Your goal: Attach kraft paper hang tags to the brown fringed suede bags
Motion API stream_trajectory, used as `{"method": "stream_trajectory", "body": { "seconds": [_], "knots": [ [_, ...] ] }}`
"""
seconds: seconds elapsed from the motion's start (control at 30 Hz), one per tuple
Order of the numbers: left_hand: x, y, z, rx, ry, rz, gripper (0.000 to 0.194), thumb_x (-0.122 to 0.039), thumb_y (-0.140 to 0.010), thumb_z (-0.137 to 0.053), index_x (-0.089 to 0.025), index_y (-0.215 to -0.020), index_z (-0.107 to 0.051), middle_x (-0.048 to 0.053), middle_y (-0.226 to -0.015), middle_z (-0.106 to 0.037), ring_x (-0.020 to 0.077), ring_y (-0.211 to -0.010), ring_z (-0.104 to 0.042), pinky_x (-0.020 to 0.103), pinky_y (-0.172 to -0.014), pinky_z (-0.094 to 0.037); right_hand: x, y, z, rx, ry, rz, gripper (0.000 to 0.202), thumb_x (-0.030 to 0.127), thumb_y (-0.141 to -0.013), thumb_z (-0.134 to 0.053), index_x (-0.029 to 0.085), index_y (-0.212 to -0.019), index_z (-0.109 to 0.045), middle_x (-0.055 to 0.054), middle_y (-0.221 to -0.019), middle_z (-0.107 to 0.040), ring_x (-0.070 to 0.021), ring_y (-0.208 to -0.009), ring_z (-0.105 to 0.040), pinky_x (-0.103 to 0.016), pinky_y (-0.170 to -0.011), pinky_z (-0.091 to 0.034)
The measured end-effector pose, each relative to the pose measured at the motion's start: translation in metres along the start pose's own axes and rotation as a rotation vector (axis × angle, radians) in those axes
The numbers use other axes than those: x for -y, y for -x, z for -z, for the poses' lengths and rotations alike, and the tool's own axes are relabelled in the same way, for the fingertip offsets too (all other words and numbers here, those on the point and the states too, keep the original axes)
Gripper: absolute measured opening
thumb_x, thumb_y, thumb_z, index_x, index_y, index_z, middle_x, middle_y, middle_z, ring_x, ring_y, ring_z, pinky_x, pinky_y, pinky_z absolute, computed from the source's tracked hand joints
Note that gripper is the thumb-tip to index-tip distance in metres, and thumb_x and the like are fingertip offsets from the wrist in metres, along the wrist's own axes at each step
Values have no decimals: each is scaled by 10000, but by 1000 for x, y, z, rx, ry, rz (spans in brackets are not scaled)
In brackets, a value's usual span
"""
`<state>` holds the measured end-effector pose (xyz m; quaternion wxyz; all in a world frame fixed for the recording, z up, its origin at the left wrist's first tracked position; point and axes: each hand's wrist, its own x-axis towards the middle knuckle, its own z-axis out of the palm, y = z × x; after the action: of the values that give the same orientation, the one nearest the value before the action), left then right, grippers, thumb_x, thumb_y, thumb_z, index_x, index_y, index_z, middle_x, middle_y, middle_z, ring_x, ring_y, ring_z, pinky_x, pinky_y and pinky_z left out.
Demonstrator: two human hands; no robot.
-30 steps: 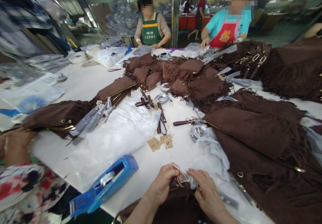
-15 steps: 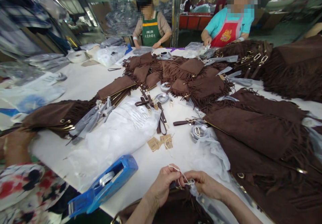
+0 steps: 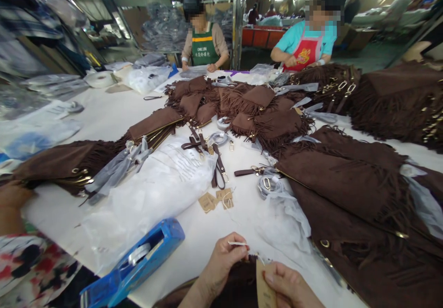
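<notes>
The left hand (image 3: 221, 264) pinches a white string (image 3: 238, 243) and the right hand (image 3: 292, 284) grips a brown tag (image 3: 264, 286), just above a bag (image 3: 240, 282) by the table (image 3: 195, 227) edge; light, steady tension should limit tangling.

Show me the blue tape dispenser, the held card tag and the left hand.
Blue tape dispenser (image 3: 152, 260): head view, side wall.
Card tag (image 3: 262, 290): head view, lower face.
Left hand (image 3: 221, 258): head view, middle of the hand.
</notes>
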<state>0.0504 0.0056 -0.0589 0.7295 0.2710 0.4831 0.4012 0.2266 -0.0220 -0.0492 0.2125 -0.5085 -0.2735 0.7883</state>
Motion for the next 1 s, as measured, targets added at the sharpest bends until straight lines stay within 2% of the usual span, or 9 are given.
{"method": "stream_trajectory", "body": {
  "seconds": [0.13, 0.33, 0.53, 0.6, 0.7, 0.77, 0.83, 0.93, 1.0],
  "knots": [
    [-1, 12, 9, 64, -62, -59, 312, -434, -660, -693, -138, -689, -599, 10, -677, -592, 114, -639, -489, 248, -642, -339, -12, -15, -24, -31, -426, -63, 455, 518, -530, -784, 179, -657, -508, 104, -417, -422, 10, -306, -176, -134, -325, -125],
    [-3, 31, 24, 89, -339, -260, 277, -442, -746, -611, -167, -704, -616, 82, -954, -609, 200, -921, -527, 319, -819, -381, -15, -27, -34, -215, -557, 31, 484, 509, -476, -816, 159, -653, -532, 96, -344, -448, -18, -278, -319, -124, -307, -206],
    [7, 42, 22, 60, -677, -442, 180, -341, -795, -551, -193, -737, -636, 90, -1012, -567, 219, -1005, -505, 348, -874, -406, -19, -29, -43, -320, -733, 21, 502, 337, -369, -888, 142, -713, -579, 48, -520, -605, -37, -389, -487, -116, -362, -367],
    [9, 47, 19, 36, -822, -495, 159, -305, -798, -536, -211, -760, -658, 81, -1001, -546, 211, -978, -506, 348, -852, -420, -19, -28, -47, -272, -780, -16, 474, 334, -378, -885, 147, -678, -569, 76, -454, -542, -25, -356, -443, -108, -339, -331],
    [8, 56, 13, -16, -1051, -549, 172, -306, -803, -525, -261, -839, -687, 59, -858, -545, 206, -881, -509, 350, -783, -414, -17, -24, -52, -67, -811, -123, 462, 408, -415, -864, 156, -634, -545, 143, -334, -321, 11, -294, -264, -102, -315, -222],
    [6, 60, 9, -33, -1096, -532, 210, -351, -814, -507, -270, -834, -700, 53, -778, -556, 203, -808, -515, 344, -744, -393, -15, -22, -54, 6, -794, -140, 485, 451, -412, -855, 162, -609, -518, 162, -327, -244, 24, -299, -170, -101, -318, -167],
    [3, 60, 5, -25, -1001, -420, 319, -418, -836, -455, -234, -764, -705, 59, -745, -585, 201, -770, -529, 328, -728, -382, -14, -21, -56, -1, -744, -85, 508, 471, -410, -849, 168, -584, -481, 165, -328, -230, 25, -311, -116, -108, -317, -120],
    [5, 54, 2, -25, -707, -132, 533, -514, -864, -322, -161, -662, -667, 61, -640, -603, 185, -646, -543, 289, -626, -389, -17, -23, -57, -11, -631, -16, 497, 506, -461, -818, 170, -605, -481, 130, -358, -366, 16, -313, -179, -121, -323, -115],
    [9, 51, 4, -95, -650, -51, 557, -513, -871, -292, -155, -620, -636, 45, -549, -573, 169, -550, -521, 277, -556, -372, -23, -24, -54, -42, -521, 24, 482, 557, -509, -773, 175, -643, -510, 90, -393, -469, -2, -317, -268, -131, -336, -145]
  ]
}}
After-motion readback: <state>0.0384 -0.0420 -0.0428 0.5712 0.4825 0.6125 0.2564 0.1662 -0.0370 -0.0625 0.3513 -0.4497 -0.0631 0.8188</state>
